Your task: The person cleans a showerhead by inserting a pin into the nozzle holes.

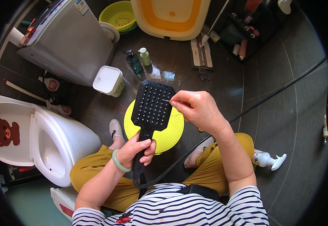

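Note:
A black square shower head (153,104) with rows of pale nozzles faces up in the middle of the head view. My left hand (137,150), with a pale green bangle at its wrist, is closed around its handle. From the handle's lower end runs a black hose (194,147). Between thumb and forefinger, my right hand (195,107) pinches a thin needle (166,100). Its tip meets the nozzles at the right side of the head; whether it is inside one is too small to tell. Beneath the shower head is a round yellow ribbed surface (171,135).
To the left stand a white toilet (72,137) with its lid up and a grey washing machine (72,45). Ahead are a white lidded bucket (107,80), two pump bottles (134,62) and an orange tub (169,19). A spray bottle (263,159) lies right of my knee.

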The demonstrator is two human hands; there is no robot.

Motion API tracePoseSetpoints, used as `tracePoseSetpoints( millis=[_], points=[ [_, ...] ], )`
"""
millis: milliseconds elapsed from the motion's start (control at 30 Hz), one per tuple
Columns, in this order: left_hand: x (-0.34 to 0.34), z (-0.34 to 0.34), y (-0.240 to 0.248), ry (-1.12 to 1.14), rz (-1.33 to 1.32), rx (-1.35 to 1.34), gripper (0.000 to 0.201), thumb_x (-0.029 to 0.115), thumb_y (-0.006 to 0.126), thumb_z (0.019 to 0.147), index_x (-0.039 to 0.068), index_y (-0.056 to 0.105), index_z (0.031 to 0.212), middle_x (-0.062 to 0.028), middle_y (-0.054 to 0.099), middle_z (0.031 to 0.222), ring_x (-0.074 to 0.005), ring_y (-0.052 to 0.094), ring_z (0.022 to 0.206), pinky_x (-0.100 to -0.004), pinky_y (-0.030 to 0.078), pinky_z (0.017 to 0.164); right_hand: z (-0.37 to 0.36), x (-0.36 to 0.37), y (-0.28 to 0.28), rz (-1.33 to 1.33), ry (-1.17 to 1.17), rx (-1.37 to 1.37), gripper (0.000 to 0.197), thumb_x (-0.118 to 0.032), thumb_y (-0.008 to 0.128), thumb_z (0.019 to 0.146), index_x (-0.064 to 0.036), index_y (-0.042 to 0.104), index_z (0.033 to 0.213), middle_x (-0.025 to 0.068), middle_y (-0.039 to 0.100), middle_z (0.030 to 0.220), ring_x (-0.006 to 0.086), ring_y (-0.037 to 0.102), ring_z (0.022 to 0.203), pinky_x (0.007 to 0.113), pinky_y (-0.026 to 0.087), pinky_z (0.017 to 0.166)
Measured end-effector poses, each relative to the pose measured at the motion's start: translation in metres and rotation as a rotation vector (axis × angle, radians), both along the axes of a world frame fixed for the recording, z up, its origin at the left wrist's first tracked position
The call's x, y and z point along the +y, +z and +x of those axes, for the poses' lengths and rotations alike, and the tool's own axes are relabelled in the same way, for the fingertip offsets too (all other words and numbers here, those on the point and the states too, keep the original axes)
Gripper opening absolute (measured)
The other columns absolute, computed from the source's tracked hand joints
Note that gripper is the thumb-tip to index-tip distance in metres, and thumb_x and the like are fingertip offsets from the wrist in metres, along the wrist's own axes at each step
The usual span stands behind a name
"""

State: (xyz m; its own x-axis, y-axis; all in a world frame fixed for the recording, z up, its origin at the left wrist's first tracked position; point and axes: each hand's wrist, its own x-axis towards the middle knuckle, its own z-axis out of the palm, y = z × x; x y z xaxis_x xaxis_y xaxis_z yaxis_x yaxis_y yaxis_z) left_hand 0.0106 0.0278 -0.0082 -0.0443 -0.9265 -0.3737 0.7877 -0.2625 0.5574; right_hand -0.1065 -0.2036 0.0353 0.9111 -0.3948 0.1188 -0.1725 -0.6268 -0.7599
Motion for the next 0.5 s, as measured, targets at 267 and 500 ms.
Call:
tracePoseSetpoints(
  millis=[267, 500],
  points=[
    [0.0001, -0.0003, -0.0001, -0.002, 0.019, -0.004, 0.030, 0.022, 0.056, 0.098, 0.009, 0.039, 0.118, -0.0028, 0.046, 0.070, -0.0098, 0.047, 0.048, -0.0264, 0.046, 0.049, 0.0001, -0.0012, -0.0097, -0.040, 0.017, -0.126, 0.013, -0.014, 0.068, 0.089, -0.0020, 0.069, 0.091, 0.0093, 0.063, 0.064, 0.0151, 0.058, 0.050, 0.027, 0.045, 0.051],
    [-0.0006, -0.0004, 0.0004, -0.007, 0.017, -0.016, 0.030, 0.022, 0.057, 0.097, 0.009, 0.040, 0.117, -0.0027, 0.046, 0.069, -0.0100, 0.047, 0.048, -0.0266, 0.046, 0.049, -0.0004, 0.0000, -0.0074, -0.022, 0.011, -0.101, 0.013, -0.014, 0.067, 0.089, -0.0019, 0.069, 0.091, 0.0090, 0.063, 0.063, 0.0146, 0.059, 0.051, 0.027, 0.046, 0.051]
  ],
)
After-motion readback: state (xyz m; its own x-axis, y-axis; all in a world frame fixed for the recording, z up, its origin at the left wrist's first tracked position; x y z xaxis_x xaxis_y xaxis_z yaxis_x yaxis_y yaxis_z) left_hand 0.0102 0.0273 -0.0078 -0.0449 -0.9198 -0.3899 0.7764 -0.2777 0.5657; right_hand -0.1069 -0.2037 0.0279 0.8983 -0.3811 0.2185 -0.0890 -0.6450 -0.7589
